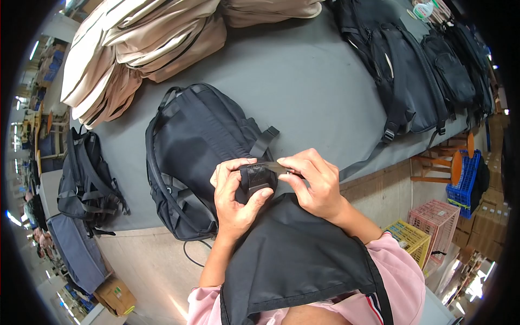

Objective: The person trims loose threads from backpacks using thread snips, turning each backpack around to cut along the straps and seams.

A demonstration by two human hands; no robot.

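Note:
A black backpack (203, 124) lies on the grey table with one end hanging toward me. My left hand (238, 197) is closed around a folded black corner (259, 179) of this backpack, thumb below and fingers above. Between the thumb and fingers of my right hand (313, 181) is a small metal blade-like tool (277, 167), probably thread snips; its grip is mostly hidden. The blade's tip touches or lies just over the fabric edge by my left fingers. A webbing strap (264, 142) sticks out from the backpack's side above my hands.
Beige backpacks (162, 40) are piled at the back left of the grey table (303, 81). More black backpacks (406, 76) lie at the right, and another black backpack (86, 179) at the left edge. Yellow (409, 238) and pink crates (433, 222) and a wooden stool (455, 165) stand at right.

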